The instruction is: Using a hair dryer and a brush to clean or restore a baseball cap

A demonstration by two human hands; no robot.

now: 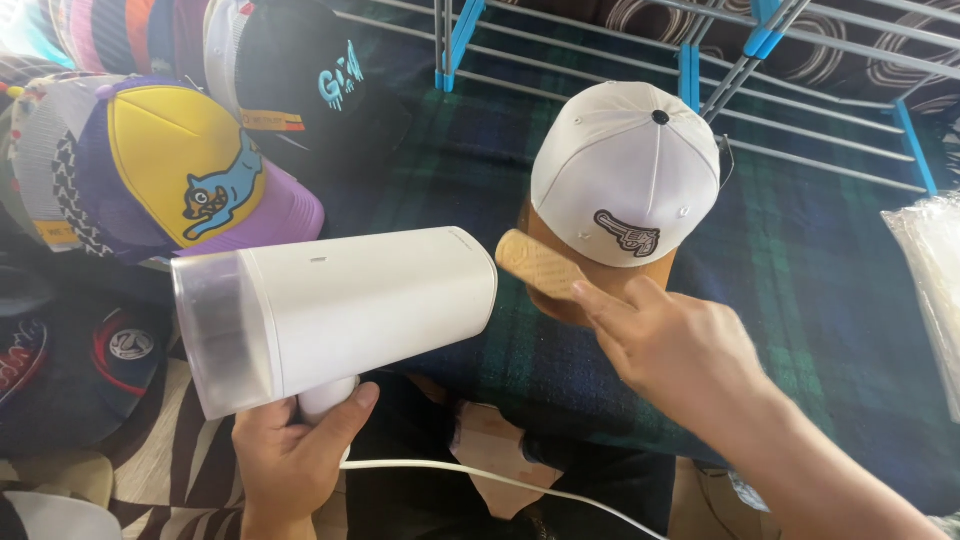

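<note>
— Since the plaid blanket (820, 290) spreads under everything, what lies on it?

— Biggest is the white handheld steamer (340, 310), nozzle aimed at the white cap (625, 170), which sits on the blanket with its tan brim toward the person.

— Who holds the steamer?

— The left hand (295, 450) is wrapped around its handle, a white cord (500, 480) trailing off to the right.

— And the other hand?

— The right hand (670, 345) is closed on a wooden brush (540, 265), pressed to the cap's brim.

— Anything nearby?

— A yellow-and-purple cap (190, 170) lies left.
</note>
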